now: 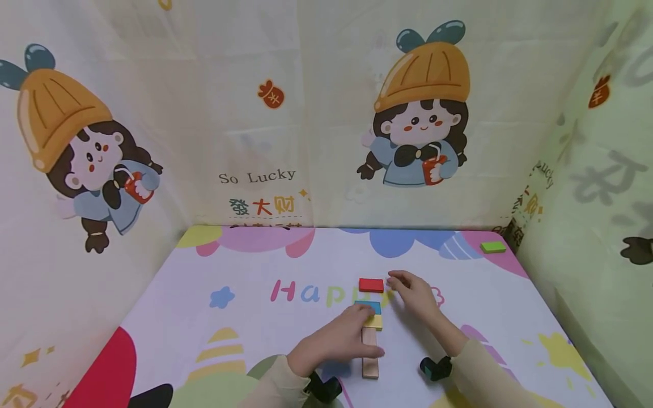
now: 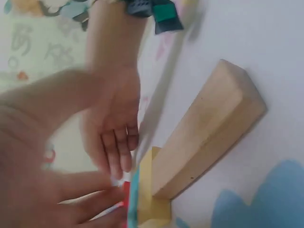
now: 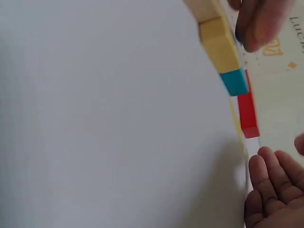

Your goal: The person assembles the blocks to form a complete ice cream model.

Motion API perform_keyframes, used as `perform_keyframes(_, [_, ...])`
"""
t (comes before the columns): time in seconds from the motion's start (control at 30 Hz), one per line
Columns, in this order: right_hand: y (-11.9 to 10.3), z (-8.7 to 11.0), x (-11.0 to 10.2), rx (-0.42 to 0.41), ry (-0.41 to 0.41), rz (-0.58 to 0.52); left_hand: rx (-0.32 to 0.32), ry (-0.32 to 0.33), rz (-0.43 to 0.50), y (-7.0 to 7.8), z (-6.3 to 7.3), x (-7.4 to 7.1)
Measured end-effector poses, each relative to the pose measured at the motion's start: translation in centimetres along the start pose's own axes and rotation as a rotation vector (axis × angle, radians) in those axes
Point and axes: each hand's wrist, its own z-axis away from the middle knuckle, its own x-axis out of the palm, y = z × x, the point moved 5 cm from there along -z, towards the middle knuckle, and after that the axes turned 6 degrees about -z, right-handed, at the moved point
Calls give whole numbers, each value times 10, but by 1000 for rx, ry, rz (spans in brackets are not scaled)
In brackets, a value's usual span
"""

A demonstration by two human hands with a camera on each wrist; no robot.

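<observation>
A plain wooden block [image 1: 369,369], a yellow block [image 1: 376,323] and a blue block [image 1: 376,308] lie end to end on the table in the head view. Just beyond them, a small gap away, is a red block [image 1: 370,285]. My left hand [image 1: 336,335] hovers over the row from the left, fingertips at the blue block and the outstretched thumb across the wooden one, hiding part of it. To the right of the red block is my right hand [image 1: 415,296], its fingers loosely bent with nothing between them. The right wrist view shows its fingers [image 3: 268,178] apart from the red block.
A green block [image 1: 492,247] lies at the table's far right corner. The patterned tabletop [image 1: 168,317] carries printed letters and shapes. Printed cloth [image 1: 326,141] hangs behind it and along both sides. Dark devices are strapped at both wrists.
</observation>
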Motion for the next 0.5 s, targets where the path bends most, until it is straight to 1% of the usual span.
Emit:
perform_keyframes(0.03, [1, 2, -1, 23, -3, -59, -34, 30, 102, -4, -2, -3])
perform_keyframes(0.13, [2, 5, -3, 97, -34, -246, -129, 153, 385, -18, -8, -11])
perform_keyframes(0.17, [2, 6, -2, 126, -52, -301, -160, 192, 472, -23, -10, -13])
perform_keyframes(0.23, [2, 7, -1, 176, -84, -393, -205, 238, 607, -31, -15, -16])
perform_keyframes(0.33, [3, 9, 3, 216, -127, -480, -239, 266, 758, -41, -24, -15])
perform_keyframes(0.43, [2, 10, 7, 229, -151, -523, -244, 260, 860, -48, -31, -11])
perform_keyframes(0.5, [2, 11, 10, 228, -166, -534, -240, 253, 900, -51, -34, -8])
